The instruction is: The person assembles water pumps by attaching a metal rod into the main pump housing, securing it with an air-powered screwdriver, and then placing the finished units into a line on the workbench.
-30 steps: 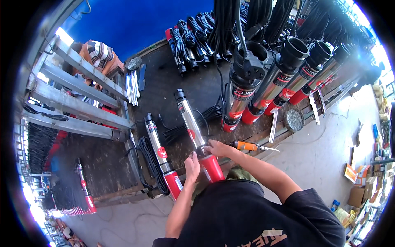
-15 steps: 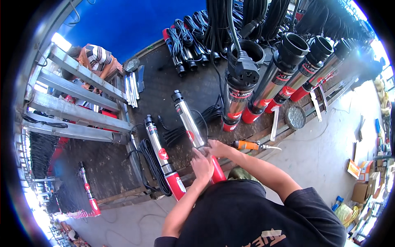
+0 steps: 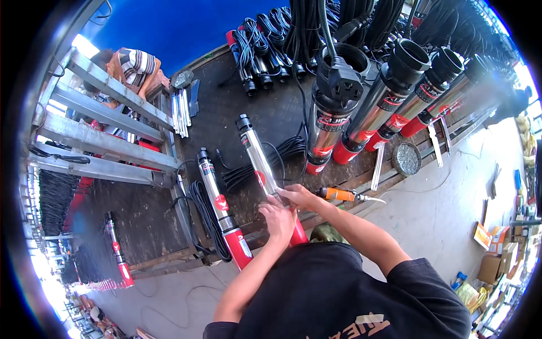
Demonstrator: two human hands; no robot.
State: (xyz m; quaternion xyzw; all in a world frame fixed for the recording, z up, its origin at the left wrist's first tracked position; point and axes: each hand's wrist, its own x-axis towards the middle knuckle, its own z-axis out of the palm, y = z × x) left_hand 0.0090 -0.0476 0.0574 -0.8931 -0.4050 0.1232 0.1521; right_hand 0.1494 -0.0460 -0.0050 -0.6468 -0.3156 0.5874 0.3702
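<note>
Both my left hand and right hand grip the pump, hiding its middle; the fingers blur together.

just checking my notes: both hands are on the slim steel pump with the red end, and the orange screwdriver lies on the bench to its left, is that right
Not quite. In the head view, both the left hand and the right hand are on the slim steel pump, but the orange screwdriver lies on the bench to its right, not its left.
</note>
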